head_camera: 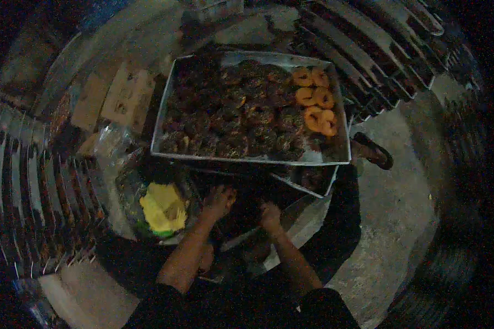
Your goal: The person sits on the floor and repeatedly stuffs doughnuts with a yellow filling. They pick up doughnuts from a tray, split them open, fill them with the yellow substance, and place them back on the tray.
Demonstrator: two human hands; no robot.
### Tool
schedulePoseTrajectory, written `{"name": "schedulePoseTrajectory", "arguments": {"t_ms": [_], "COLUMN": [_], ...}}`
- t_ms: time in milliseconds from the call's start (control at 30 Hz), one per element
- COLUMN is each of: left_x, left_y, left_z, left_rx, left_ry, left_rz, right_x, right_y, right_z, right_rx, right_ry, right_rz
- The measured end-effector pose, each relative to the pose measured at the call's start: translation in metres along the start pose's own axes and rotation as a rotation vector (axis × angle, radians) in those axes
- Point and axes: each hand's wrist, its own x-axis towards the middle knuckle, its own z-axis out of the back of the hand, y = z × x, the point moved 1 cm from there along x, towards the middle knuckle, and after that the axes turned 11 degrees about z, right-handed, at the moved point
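Observation:
The view is dim and grainy. A metal tray point(247, 159) lies in front of me, mostly filled with dark topped pieces that look like baked goods. Orange-brown ring-shaped pieces, seemingly doughnuts point(314, 98), sit along its right side. Below the tray's near edge, my left hand point(219, 201) is bent over or beside a small orange-brown piece; whether it grips it is unclear. My right hand point(270, 214) is a little to the right, fingers curled, over a dark area; anything in it is hidden. Left of my left hand, a yellow soft mass point(164, 209) rests in a round container.
Another tray point(329, 185) shows its corner under the first. Stacked trays or racks stand at the upper right point(374, 57) and the left point(45, 197). Cardboard boxes point(125, 98) and clear plastic point(113, 142) lie at the left. A sandalled foot point(370, 151) is on the concrete floor.

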Motion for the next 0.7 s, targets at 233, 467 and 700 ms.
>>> {"name": "schedulePoseTrajectory", "arguments": {"t_ms": [233,467,700], "left_x": [0.002,0.035,0.049], "left_y": [0.019,0.031,0.091], "left_z": [-0.061,-0.074,0.019], "left_rx": [0.059,-0.431,-0.986], "left_ry": [-0.021,0.779,1.164], "left_rz": [-0.33,0.111,0.198], "right_x": [-0.002,0.015,0.038], "right_y": [-0.026,-0.047,0.054], "right_z": [-0.041,-0.045,0.08], "right_rx": [-0.657,0.387,0.929], "right_ry": [-0.247,-0.137,0.108], "right_rz": [0.479,-0.016,-0.18]}}
